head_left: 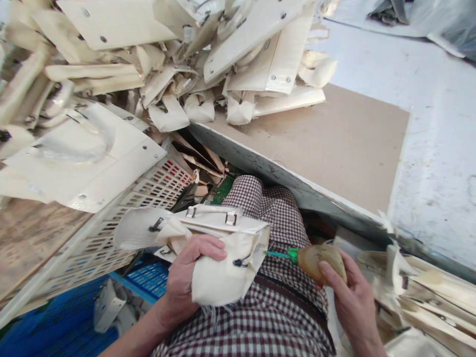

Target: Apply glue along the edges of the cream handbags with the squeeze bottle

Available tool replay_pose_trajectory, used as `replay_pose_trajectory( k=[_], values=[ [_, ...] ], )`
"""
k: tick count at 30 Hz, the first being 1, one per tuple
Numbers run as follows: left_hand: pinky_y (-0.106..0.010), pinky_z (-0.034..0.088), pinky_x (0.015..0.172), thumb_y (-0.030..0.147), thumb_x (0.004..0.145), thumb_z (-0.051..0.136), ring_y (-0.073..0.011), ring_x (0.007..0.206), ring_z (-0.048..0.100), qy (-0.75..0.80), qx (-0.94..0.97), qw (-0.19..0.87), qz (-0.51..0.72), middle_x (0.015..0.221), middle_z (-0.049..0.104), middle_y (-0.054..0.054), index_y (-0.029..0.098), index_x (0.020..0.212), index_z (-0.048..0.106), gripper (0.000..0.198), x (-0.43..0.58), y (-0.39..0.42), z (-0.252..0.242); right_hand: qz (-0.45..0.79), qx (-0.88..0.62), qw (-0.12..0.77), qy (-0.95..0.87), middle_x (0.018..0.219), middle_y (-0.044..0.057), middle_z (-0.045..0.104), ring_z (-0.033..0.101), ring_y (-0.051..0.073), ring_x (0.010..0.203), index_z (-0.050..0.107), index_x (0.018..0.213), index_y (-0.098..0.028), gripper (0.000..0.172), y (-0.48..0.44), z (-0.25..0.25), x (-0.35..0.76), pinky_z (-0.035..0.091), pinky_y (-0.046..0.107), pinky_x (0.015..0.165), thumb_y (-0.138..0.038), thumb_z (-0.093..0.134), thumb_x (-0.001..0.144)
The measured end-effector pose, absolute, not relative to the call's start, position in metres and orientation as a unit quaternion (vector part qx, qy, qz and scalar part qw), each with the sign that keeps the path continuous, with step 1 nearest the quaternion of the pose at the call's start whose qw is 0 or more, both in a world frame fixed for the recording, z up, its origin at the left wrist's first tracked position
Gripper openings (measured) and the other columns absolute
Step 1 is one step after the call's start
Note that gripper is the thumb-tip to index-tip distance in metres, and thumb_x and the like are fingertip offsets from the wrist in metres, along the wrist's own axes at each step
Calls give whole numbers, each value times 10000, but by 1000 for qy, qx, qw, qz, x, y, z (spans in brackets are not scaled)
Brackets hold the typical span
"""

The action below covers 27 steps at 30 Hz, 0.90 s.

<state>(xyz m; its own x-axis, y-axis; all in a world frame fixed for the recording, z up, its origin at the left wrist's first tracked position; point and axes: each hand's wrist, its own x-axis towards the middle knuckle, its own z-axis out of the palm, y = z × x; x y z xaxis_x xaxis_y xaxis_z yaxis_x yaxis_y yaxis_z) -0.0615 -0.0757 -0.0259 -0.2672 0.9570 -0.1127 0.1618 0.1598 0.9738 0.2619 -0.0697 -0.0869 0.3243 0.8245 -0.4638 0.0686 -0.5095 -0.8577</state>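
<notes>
My left hand (pixel 191 265) is closed around a cream bag piece (pixel 219 282) held above my lap. This piece has a zipper end, metal buckles on its top strip and frayed threads along its lower edge. In my right hand (pixel 351 287) lies a yellowish squeeze bottle (pixel 316 263), fingers wrapped round its body. Its green neck carries a thin teal nozzle (pixel 277 254) that points left. The nozzle tip is at the right edge of the bag piece; whether it touches the fabric I cannot tell.
A large heap of cream bag pieces (pixel 260 54) covers the far left. A white plastic basket (pixel 148 188) and a blue crate (pixel 145 277) stand at my left. Ahead is a table with a brown board (pixel 345 144). More bag pieces (pixel 431 292) lie at lower right.
</notes>
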Motion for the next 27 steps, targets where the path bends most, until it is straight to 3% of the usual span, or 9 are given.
replay_pose_trajectory(
  k=[7, 13, 19, 23, 27],
  values=[
    [-291, 527, 803, 428, 801, 858, -228, 840, 652, 628, 437, 425, 484, 844, 729, -66, 267, 748, 842, 171, -60, -75, -24, 529, -707, 374, -284, 1037, 123, 790, 713, 328, 857, 698, 1221, -162, 716, -69, -91, 258, 606, 338, 538, -576, 924, 683],
    [-295, 526, 792, 468, 819, 847, -230, 825, 653, 625, 440, 423, 486, 837, 727, -72, 249, 736, 838, 234, -60, -75, -24, 586, -661, 395, -253, 1014, 103, 776, 672, 272, 749, 737, 1220, -180, 573, -78, -93, 260, 550, 300, 477, -470, 908, 757],
    [-276, 532, 797, 416, 828, 851, -219, 849, 663, 618, 450, 415, 493, 860, 736, -57, 257, 764, 838, 172, -63, -76, -31, 613, -634, 416, -222, 978, 84, 753, 632, 215, 670, 762, 1175, -182, 538, -84, -83, 245, 526, 264, 435, -455, 926, 741],
    [-257, 535, 817, 411, 846, 842, -205, 865, 663, 609, 463, 408, 498, 873, 741, -46, 272, 784, 841, 152, -63, -75, -33, 582, -658, 417, -233, 982, 77, 763, 643, 213, 713, 745, 1186, -180, 552, -79, -80, 245, 531, 245, 461, -482, 917, 757],
    [-253, 534, 817, 436, 838, 847, -204, 869, 662, 610, 468, 405, 496, 867, 739, -47, 270, 787, 843, 173, -64, -73, -33, 527, -705, 376, -289, 1023, 108, 789, 712, 293, 832, 724, 1189, -161, 669, -68, -83, 258, 590, 297, 545, -555, 935, 691]
  ],
)
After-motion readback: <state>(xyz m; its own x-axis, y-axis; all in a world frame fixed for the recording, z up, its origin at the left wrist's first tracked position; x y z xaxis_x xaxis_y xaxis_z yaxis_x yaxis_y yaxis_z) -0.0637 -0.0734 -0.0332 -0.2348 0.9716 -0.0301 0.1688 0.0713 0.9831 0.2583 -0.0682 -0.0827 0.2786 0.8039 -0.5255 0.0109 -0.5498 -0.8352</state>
